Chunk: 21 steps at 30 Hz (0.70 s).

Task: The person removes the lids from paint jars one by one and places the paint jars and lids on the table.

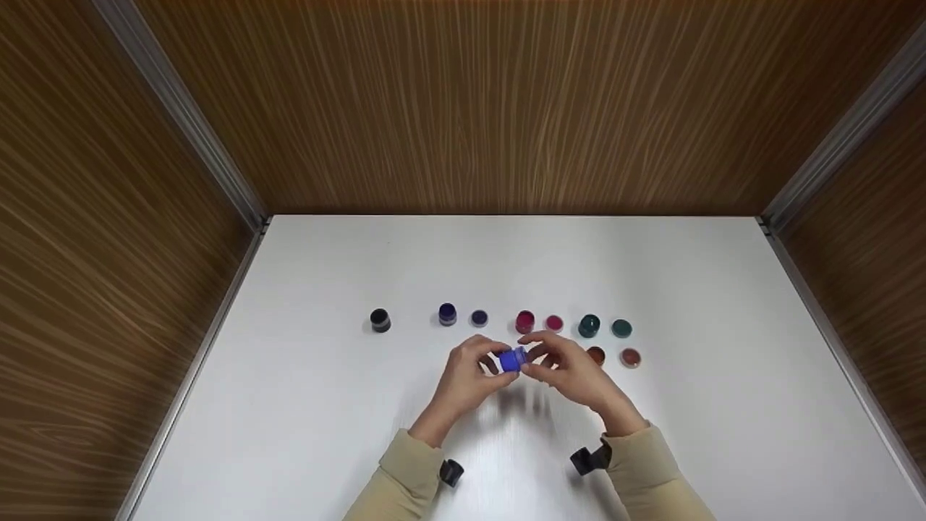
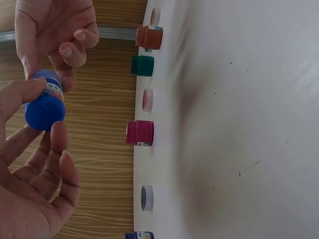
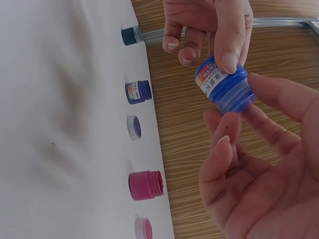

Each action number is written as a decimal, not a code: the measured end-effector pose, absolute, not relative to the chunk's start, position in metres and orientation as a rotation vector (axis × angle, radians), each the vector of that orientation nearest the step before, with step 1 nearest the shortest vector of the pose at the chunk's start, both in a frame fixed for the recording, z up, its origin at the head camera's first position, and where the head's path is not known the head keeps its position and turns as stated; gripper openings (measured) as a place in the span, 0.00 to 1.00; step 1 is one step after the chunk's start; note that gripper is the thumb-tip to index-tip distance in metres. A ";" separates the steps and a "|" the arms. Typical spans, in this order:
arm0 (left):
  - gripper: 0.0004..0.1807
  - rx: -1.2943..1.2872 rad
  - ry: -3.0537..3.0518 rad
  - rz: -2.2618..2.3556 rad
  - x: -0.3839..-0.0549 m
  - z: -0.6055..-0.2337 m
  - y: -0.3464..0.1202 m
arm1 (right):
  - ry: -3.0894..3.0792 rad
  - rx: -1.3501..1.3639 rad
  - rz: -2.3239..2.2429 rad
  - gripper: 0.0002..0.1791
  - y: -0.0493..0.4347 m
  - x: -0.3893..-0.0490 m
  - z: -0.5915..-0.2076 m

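Note:
My left hand [image 1: 466, 376] holds a small blue paint jar [image 1: 511, 359] by its body, thumb on one side and fingers on the other. At the jar's other end, the thumb and fingertips of my right hand [image 1: 575, 370] pinch its clear-rimmed lid [image 3: 236, 97]. A white label with print shows on the jar [image 3: 214, 79] in the right wrist view. The jar is tilted on its side above the table, and its blue base [image 2: 45, 113] faces the left wrist camera.
Behind the hands stand open purple [image 1: 447, 314], magenta [image 1: 525, 322] and green [image 1: 589, 325] jars, their lids [image 1: 480, 318] lying to their right. A brown jar [image 1: 596, 355] is partly hidden by my right hand, near its lid [image 1: 631, 357]. A black jar [image 1: 380, 320] stands far left.

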State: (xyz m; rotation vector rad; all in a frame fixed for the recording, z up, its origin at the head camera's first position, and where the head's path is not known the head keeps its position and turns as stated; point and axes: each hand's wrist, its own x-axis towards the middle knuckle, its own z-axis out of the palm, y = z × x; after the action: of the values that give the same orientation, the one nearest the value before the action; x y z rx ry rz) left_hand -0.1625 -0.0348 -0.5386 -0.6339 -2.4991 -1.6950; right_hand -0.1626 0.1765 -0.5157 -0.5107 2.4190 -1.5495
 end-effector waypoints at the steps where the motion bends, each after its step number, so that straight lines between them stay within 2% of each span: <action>1: 0.15 -0.642 -2.492 -1.691 -0.163 -0.539 -0.035 | 2.431 -0.495 -1.552 0.23 0.176 -0.162 -0.516; 7: 0.15 -0.660 -2.505 -1.665 -0.163 -0.538 -0.034 | 2.571 -0.407 -1.444 0.20 0.172 -0.161 -0.515; 13: 0.15 -0.656 -2.545 -1.643 -0.163 -0.539 -0.036 | 2.566 -0.447 -1.409 0.15 0.174 -0.162 -0.515; 21: 0.15 -0.643 -2.623 -1.612 -0.164 -0.542 -0.038 | 2.501 -0.517 -1.464 0.15 0.179 -0.164 -0.518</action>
State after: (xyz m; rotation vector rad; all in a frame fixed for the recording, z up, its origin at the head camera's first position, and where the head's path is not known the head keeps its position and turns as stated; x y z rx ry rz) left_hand -0.1641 -0.0384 -0.5422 -0.6434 -2.6228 -1.6125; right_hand -0.1635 0.1794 -0.5185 -0.5172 2.5014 -1.4636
